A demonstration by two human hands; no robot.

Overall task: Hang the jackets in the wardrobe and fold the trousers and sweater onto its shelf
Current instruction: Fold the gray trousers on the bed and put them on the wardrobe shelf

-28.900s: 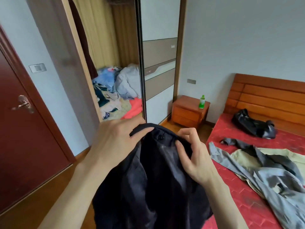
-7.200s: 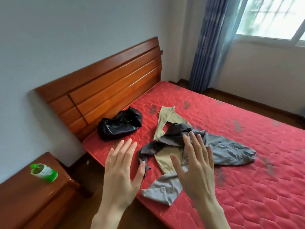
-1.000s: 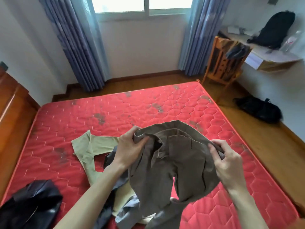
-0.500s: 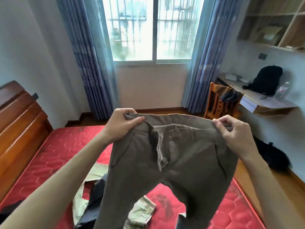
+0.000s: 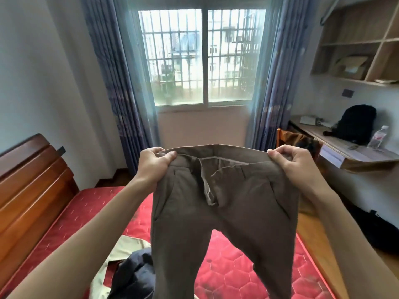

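Observation:
Grey-brown trousers (image 5: pixel 226 216) hang spread out in front of me, fly undone, both legs dangling over the red mattress (image 5: pixel 228 275). My left hand (image 5: pixel 154 161) pinches the waistband at its left end. At the right end my right hand (image 5: pixel 290 161) pinches it too. Below on the mattress lie beige trousers (image 5: pixel 121 251) and a dark garment (image 5: pixel 133 275), partly hidden by the hanging legs. The wardrobe is out of view.
A wooden headboard (image 5: pixel 32 186) runs along the left. Ahead is a barred window (image 5: pixel 203 57) with blue curtains (image 5: pixel 121 83). At the right stand a chair (image 5: pixel 298 141), a desk (image 5: pixel 354 149) with a black backpack (image 5: pixel 354 124) and a water bottle (image 5: pixel 379 135), and a black bag (image 5: pixel 380 231) on the floor.
I have lifted the trousers off the mattress and pulled the waistband out straight between both hands. My view has risen from the bed to the window.

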